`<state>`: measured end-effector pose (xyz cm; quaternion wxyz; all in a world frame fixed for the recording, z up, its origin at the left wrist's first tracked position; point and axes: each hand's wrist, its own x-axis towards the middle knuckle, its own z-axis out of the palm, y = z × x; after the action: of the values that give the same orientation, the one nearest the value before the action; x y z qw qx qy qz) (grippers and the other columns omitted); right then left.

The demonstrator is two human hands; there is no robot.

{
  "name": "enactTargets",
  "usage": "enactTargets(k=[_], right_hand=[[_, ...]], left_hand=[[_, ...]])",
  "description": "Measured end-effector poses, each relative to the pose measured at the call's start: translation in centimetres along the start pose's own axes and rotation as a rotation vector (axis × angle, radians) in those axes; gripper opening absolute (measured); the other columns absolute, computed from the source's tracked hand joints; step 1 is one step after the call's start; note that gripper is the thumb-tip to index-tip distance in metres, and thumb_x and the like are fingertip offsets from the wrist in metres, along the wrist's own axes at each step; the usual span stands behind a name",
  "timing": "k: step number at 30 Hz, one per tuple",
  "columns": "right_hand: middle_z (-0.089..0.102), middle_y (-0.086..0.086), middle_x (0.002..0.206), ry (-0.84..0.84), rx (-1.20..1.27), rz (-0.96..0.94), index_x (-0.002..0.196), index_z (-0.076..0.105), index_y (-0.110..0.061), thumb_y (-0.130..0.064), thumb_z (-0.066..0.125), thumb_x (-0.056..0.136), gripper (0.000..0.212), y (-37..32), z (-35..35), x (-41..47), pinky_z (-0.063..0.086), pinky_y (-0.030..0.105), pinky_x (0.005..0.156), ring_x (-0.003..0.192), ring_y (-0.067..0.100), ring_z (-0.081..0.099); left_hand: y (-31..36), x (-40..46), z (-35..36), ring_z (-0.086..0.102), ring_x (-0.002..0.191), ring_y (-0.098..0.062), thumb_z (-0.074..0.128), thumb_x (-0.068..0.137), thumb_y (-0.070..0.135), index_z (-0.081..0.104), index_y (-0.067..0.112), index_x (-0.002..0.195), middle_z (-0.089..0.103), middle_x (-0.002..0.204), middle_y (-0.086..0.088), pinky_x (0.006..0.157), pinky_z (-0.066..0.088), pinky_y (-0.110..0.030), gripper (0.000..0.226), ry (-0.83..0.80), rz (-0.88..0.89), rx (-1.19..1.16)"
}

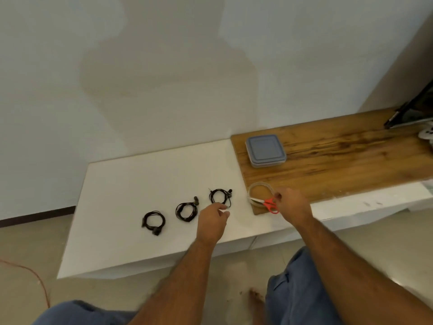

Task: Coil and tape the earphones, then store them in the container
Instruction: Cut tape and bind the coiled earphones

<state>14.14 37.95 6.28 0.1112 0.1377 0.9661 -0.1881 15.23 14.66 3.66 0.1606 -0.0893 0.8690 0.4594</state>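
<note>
1. While the left hand pinches a pale tape scrap at the nearest earphones, press it flat round the bundled strands, I'd say.
2. Right hand holds red scissors over the tape roll.
3. Three black coils lie in a row on the white bench; container lidded, well apart.

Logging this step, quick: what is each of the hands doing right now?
Left hand: pinches a small pale strip, likely tape, beside the nearest earphone coil.
Right hand: at the red scissors; grip cannot be told.
</note>
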Motion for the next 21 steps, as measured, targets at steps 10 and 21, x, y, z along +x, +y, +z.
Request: enactTargets(k=[10,21], right_hand=[[0.063,-0.001,0.092,-0.06,0.028,-0.113,0.095,0.06,-0.024,-0.031,0.065,0.089,0.01,1.4,2.0,1.4,0.05,0.032,0.07,0.081,0.016,0.056],[0.063,0.004,0.103,-0.042,-0.148,-0.129,0.103,0.067,-0.022,-0.028,0.061,0.092,0.014,1.4,3.3,2.4,0.054,0.036,0.074,0.09,0.023,0.061]], left_hand=[[4.4,3.2,6.7,0.055,0.063,-0.014,0.046,0.092,-0.006,0.037,0.008,0.144,0.054,0.083,-0.003,0.045,0.043,-0.017,0.055,-0.09,-0.166,-0.205],[4.5,5.3,9.7,0.059,0.058,-0.016,0.045,0.089,-0.012,0.051,0.006,0.13,0.062,0.081,-0.008,0.052,0.051,-0.027,0.045,-0.073,-0.201,-0.239]])
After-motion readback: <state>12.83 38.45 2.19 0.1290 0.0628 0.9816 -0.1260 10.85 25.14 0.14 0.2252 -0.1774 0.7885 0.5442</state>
